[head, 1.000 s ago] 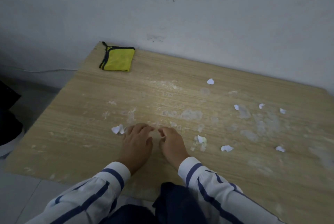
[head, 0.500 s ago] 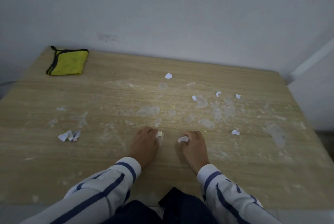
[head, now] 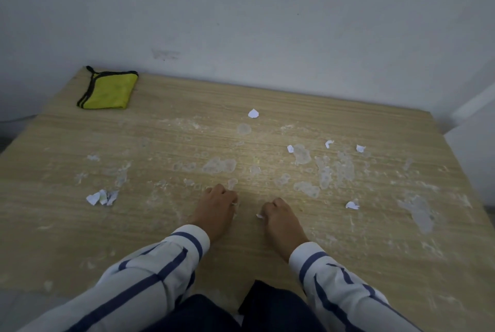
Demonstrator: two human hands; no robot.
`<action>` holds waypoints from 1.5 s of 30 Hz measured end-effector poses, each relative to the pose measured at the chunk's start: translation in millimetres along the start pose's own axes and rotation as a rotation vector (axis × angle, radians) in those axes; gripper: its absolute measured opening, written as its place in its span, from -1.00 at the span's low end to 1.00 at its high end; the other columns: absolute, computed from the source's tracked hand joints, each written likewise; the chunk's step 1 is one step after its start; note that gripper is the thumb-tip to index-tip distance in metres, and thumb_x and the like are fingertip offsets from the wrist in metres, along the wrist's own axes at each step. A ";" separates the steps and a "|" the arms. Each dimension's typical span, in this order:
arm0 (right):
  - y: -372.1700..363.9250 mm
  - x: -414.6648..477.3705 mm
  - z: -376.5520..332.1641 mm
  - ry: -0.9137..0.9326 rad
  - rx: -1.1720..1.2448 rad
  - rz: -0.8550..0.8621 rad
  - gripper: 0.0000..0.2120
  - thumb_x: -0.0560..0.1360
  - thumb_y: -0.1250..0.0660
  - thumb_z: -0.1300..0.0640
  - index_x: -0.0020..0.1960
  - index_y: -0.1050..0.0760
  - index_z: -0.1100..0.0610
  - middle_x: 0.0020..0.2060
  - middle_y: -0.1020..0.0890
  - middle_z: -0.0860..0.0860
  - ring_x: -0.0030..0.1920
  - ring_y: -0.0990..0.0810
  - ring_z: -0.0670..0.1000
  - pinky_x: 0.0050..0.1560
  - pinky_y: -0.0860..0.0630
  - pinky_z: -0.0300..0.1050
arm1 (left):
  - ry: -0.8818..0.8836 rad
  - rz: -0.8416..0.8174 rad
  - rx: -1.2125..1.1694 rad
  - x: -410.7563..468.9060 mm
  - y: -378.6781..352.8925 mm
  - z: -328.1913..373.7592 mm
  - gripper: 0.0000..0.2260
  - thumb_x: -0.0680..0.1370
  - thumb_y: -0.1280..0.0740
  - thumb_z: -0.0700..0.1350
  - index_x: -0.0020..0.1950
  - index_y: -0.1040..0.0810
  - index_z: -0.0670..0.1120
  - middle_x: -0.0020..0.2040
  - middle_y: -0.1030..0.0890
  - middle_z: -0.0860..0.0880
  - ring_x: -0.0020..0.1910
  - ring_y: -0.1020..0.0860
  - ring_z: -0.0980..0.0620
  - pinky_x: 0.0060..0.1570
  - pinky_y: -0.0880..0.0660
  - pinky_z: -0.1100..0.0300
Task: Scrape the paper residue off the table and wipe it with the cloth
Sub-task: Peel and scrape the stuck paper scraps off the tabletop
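The wooden table (head: 267, 246) is smeared with pale patches of stuck paper residue (head: 219, 165) across its middle and right side. My left hand (head: 215, 211) rests fingers-curled on the table near the middle front, pinching a tiny paper bit. My right hand (head: 281, 218) lies a little to its right, fingers closed on a small white paper scrap (head: 259, 215). Loose white scraps lie about, with a cluster (head: 101, 197) at the left. The folded yellow cloth (head: 108, 90) with black trim sits at the far left corner, well away from both hands.
A white wall (head: 267, 23) runs right behind the table's far edge. More scraps lie at the far middle (head: 253, 113) and the right (head: 352, 205). A large residue smear (head: 417, 211) is near the right edge. My dark trousers show below the near edge.
My hands have drawn apart from touching each other, and the right hand has lifted a small scrap off the surface. The camera view swung rightward and then settled.
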State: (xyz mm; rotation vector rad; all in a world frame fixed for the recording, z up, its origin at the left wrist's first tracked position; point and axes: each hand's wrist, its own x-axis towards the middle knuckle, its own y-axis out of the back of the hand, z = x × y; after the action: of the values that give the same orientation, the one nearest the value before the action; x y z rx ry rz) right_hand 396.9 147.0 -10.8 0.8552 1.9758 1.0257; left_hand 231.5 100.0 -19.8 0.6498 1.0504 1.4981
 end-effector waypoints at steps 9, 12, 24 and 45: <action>6.9 15.4 -16.8 -0.012 0.046 -0.045 -0.75 0.59 -0.12 0.14 -0.28 -0.33 0.07 -0.20 -0.37 -0.02 -0.29 -0.36 -0.04 -0.13 -0.34 -0.16 | 0.179 0.065 -0.214 -7.4 21.2 -13.9 -0.84 0.57 -0.22 -0.10 -0.07 -0.57 -0.10 -0.13 -0.49 0.02 -0.21 -0.46 0.08 -0.27 -0.33 0.31; -0.1 21.3 -45.6 0.051 0.157 0.005 -0.82 0.56 -0.17 0.17 -0.20 -0.44 0.14 -0.15 -0.41 0.01 -0.24 -0.41 -0.02 -0.13 -0.36 -0.19 | 0.257 0.137 -0.295 -19.7 39.5 -36.1 -0.82 0.56 -0.27 -0.07 -0.21 -0.56 -0.07 -0.29 -0.52 0.09 -0.32 -0.49 0.13 -0.38 -0.31 0.33; -50.2 60.8 -219.0 0.224 0.392 -0.095 -0.89 0.52 -0.26 0.20 -0.09 -0.52 0.22 -0.17 -0.60 0.07 -0.21 -0.47 -0.04 -0.26 -0.33 -0.26 | 0.515 0.431 -0.309 -69.9 110.7 -166.1 -0.85 0.54 -0.30 -0.12 -0.18 -0.61 -0.11 -0.18 -0.44 0.02 -0.27 -0.42 0.09 -0.17 -0.31 0.22; -87.7 89.5 -291.3 0.099 0.251 -0.105 -0.75 0.53 -0.19 0.23 0.08 -0.58 0.27 0.06 -0.58 0.18 0.05 -0.54 0.17 0.10 -0.47 -0.05 | 0.293 0.169 -0.101 -54.6 104.7 -230.6 -0.80 0.56 -0.20 -0.09 0.07 -0.58 -0.09 0.04 -0.56 -0.04 0.04 -0.45 -0.02 0.10 -0.36 0.18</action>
State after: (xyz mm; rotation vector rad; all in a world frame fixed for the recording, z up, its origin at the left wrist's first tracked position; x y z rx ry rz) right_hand 89.3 71.6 5.4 0.8362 2.2422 0.7841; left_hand -3.8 -8.1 -22.7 0.4653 1.1528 1.8221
